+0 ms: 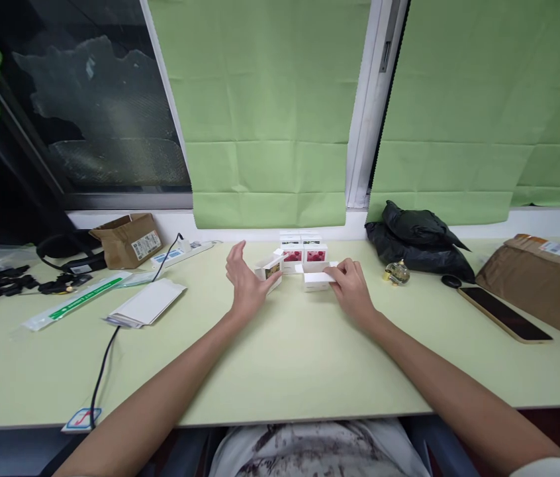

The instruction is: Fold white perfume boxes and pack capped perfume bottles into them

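Note:
My left hand (247, 285) has its fingers raised and spread, while the thumb reaches across to touch a small white box with a dark printed picture (269, 267). That box looks slightly tilted. With thumb and fingers my right hand (353, 290) grips the right side of an open white box (316, 281), its flaps folded out. What lies inside it cannot be made out. Just behind both boxes stand small white boxes with red pictures (315, 254), side by side, with more white boxes behind them.
Left are a paper stack (148, 303), a black cable (104, 364), a green-striped packet (84, 301), an open cardboard box (128, 242) and a power strip (190, 250). Right are a glass ornament (398, 272), black bags (416, 242), a phone (503, 314) and a brown parcel (543, 285).

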`<state>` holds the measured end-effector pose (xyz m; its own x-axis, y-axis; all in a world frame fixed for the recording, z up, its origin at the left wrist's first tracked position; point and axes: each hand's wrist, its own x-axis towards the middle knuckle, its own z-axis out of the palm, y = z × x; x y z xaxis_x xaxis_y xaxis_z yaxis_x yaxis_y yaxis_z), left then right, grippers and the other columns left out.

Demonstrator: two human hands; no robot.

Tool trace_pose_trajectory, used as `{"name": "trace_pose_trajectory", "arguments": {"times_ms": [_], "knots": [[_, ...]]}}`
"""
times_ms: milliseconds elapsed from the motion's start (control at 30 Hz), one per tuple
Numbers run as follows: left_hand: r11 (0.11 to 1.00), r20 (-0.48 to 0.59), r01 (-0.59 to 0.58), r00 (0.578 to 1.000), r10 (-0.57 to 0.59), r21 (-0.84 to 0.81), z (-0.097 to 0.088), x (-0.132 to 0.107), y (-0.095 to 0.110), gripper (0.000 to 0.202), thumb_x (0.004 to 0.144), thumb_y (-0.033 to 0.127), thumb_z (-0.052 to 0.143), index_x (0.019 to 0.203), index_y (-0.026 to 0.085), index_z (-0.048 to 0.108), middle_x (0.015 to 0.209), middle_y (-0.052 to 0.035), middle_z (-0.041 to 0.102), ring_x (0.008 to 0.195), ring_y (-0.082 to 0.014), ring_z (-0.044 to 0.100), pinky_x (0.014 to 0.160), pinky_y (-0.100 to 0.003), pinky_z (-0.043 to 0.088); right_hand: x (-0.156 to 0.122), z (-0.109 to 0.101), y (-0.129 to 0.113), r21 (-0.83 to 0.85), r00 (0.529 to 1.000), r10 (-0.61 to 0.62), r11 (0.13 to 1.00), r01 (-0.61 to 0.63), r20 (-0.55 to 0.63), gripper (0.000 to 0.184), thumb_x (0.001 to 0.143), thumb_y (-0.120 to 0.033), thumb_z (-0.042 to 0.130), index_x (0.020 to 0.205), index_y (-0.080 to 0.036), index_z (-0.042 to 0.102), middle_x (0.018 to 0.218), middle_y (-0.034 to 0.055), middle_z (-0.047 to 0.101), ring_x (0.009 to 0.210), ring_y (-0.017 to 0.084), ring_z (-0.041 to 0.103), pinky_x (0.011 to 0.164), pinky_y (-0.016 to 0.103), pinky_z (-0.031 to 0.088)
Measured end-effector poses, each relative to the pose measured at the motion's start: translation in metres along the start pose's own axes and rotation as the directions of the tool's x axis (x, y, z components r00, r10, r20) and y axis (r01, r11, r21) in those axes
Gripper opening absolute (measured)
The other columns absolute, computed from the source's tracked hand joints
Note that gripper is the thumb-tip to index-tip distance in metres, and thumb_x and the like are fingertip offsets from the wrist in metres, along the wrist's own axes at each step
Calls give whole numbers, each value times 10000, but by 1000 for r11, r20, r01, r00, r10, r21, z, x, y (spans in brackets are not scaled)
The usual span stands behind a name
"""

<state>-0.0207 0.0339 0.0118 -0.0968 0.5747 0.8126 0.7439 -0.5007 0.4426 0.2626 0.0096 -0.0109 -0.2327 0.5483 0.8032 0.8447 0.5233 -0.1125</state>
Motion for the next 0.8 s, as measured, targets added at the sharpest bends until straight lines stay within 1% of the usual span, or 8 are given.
{"name": "trace_pose_trajectory", "arguments": {"times_ms": [67, 100, 200, 233, 367, 533, 667, 800], "knots": [[981, 117, 192, 975, -189, -11, 4, 1, -11, 1129, 722, 456, 891, 1581, 252, 187, 1534, -183, 439, 1365, -376, 495, 1131, -559, 383, 0, 2, 2, -8, 1000, -7, 1000, 7, 26, 306, 961, -42, 525, 1139, -222, 696, 973, 84, 540, 903, 271, 479, 802, 403, 441], [963, 212, 269, 942, -260, -12, 7, 2, -19, 1075, 718, 438, 889, 1550, 247, 237, 1454, -157, 523, 1334, -362, 529, 1110, -539, 410, 0, 3, 3, -13, 999, -8, 1000, 8, 38, 305, 966, -48, 524, 1151, -224, 691, 977, 83, 555, 903, 271, 484, 806, 406, 435], [882, 425, 471, 806, -413, -36, 16, 4, -41, 730, 773, 403, 835, 1359, 209, 447, 1232, -108, 663, 1141, -302, 657, 961, -432, 524, 1, 4, 4, -24, 999, 6, 1000, -4, 45, 287, 982, -84, 529, 1179, -227, 680, 1013, 85, 592, 924, 275, 500, 825, 413, 424], [868, 444, 495, 788, -427, -45, 18, 5, -48, 638, 784, 393, 824, 1291, 197, 491, 1183, -102, 684, 1082, -290, 679, 922, -414, 542, 1, 4, 5, -23, 999, 14, 1000, -13, 38, 285, 985, -93, 528, 1187, -227, 678, 1025, 87, 600, 932, 276, 503, 829, 413, 422], [878, 493, 465, 794, -356, -116, 22, 9, -68, 492, 803, 351, 806, 1200, 204, 556, 1181, -99, 711, 1044, -282, 705, 860, -392, 577, 2, 4, 5, -4, 999, 50, 999, -50, 13, 294, 994, -109, 508, 1207, -224, 674, 1043, 89, 616, 948, 279, 514, 834, 410, 422], [860, 576, 475, 762, -296, -186, 25, 7, -80, 541, 848, 287, 746, 1322, 193, 501, 1292, -128, 684, 1126, -277, 700, 920, -398, 594, 4, 3, 3, 15, 995, 100, 995, -100, 22, 280, 1024, -155, 469, 1220, -218, 659, 1054, 93, 622, 959, 284, 529, 863, 419, 434], [905, 614, 420, 732, -296, -64, 24, 6, -77, 584, 875, 238, 676, 1406, 174, 442, 1306, -139, 675, 1093, -250, 712, 958, -386, 585, 7, 3, 0, 29, 990, 138, 990, -139, 30, 281, 1038, -183, 445, 1245, -202, 634, 1070, 102, 625, 988, 292, 542, 890, 426, 448], [938, 611, 342, 730, -305, 60, 19, 8, -74, 700, 811, 160, 668, 1458, 166, 400, 1382, -158, 625, 1253, -278, 632, 1045, -385, 530, 7, 1, -3, 39, 987, 155, 987, -156, 32, 301, 1033, -209, 445, 1293, -204, 596, 1060, 102, 609, 985, 296, 544, 893, 435, 462]]}}
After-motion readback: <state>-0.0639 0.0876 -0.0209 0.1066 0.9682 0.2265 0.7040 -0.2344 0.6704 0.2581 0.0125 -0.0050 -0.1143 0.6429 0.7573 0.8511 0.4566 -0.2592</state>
